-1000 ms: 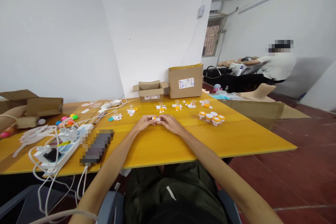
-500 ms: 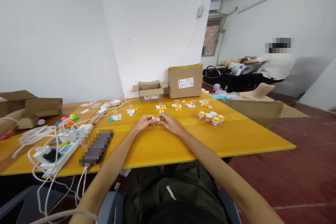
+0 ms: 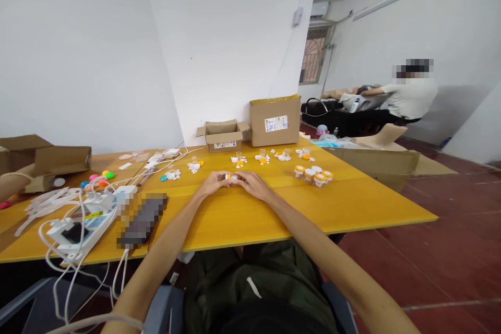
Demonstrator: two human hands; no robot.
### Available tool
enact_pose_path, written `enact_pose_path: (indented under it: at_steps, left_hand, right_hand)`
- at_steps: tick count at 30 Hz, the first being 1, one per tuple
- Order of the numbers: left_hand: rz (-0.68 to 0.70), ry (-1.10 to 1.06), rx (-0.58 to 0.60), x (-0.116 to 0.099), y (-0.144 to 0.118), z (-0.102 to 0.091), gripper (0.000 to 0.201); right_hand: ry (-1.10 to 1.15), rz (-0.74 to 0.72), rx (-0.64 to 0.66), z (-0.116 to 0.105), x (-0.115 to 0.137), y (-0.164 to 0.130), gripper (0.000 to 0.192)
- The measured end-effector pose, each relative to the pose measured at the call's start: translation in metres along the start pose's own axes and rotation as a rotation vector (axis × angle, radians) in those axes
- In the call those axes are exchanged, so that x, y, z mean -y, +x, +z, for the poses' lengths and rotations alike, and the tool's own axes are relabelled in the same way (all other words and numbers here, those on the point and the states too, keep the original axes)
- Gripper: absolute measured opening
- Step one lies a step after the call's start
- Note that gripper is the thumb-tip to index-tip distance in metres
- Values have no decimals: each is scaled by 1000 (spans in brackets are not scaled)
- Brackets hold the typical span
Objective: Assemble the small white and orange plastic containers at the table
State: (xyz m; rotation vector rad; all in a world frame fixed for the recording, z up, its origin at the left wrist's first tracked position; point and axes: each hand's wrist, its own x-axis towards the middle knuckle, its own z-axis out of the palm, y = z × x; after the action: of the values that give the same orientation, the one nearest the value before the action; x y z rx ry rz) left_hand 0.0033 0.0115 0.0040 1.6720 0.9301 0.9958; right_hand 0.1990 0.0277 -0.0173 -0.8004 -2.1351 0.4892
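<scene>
Between my two hands, a little above the yellow table (image 3: pixel 235 219), is a small clear jar with an orange-and-white lid (image 3: pixel 228 177), lying on its side. My left hand (image 3: pixel 213 183) closes round the lid end. The fingers of my right hand (image 3: pixel 250 183) are curled round the clear end, partly hiding it. To the right stand several similar lidded jars (image 3: pixel 319 180) in a cluster. Beyond my hands lie small piles of white and orange plastic parts (image 3: pixel 238 160), with clear cups among them; another pile has a teal ring (image 3: pixel 164 178).
An open carton (image 3: pixel 222 143) and a taller box (image 3: pixel 274 124) stand at the back. On the left are a power strip (image 3: pixel 88 232) with cables, a phone (image 3: pixel 144 222), coloured balls (image 3: pixel 102 181) and another carton (image 3: pixel 62 159). A person (image 3: pixel 410 94) sits far right.
My hands stay nearly in place, and the jar between them has turned slightly. The whole view has shifted a little.
</scene>
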Motion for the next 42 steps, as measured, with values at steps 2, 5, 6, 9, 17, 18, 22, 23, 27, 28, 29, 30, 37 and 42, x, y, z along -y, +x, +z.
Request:
enact_pose_path:
  at_steps: [2, 5, 6, 9, 17, 18, 22, 23, 27, 28, 29, 30, 37, 42]
  left_hand:
    - [-9, -8, -5, 0, 0, 0, 47]
    - [-18, -9, -11, 1, 0, -1, 48]
    - [-21, -6, -13, 1, 1, -1, 48]
    - [-30, -3, -21, 3, 2, -2, 47]
    - [-19, -9, -3, 4, 0, -3, 41]
    - [-20, -9, -5, 4, 0, -3, 40]
    - [-29, -23, -4, 4, -1, -3, 39]
    - [-30, -28, -4, 5, -1, -3, 39]
    - [-40, -28, -25, 5, -1, -1, 40]
    - [-44, -27, -35, 5, -1, -1, 41]
    - [-47, -26, -45, 6, 0, -1, 42]
    - [-48, -25, -52, 6, 0, -1, 43]
    - [-6, 80, -74, 11, 0, 0, 44]
    - [127, 258, -108, 15, -1, 2, 37]
  right_hand:
    - [36, 35, 14, -1, 2, -1, 31]
    - [69, 44, 36, -2, 4, -2, 36]
    - [71, 35, 40, -3, 5, -2, 34]
    - [68, 22, 45, -5, 6, -3, 22]
    - [-45, 31, 34, -4, 7, -3, 14]
    - [-71, 37, 39, -4, 7, -3, 14]
    - [-137, 43, 55, -5, 8, -3, 18]
    - [-143, 39, 57, -5, 9, -2, 18]
    - [-154, 47, 61, -5, 10, -1, 20]
    - [-158, 53, 63, -5, 10, -1, 20]
    - [-163, 58, 65, -5, 10, -1, 20]
    - [-169, 61, 66, -5, 10, -1, 21]
    - [-209, 64, 71, -2, 3, -1, 29]
    - [-161, 111, 70, -2, 1, 0, 33]
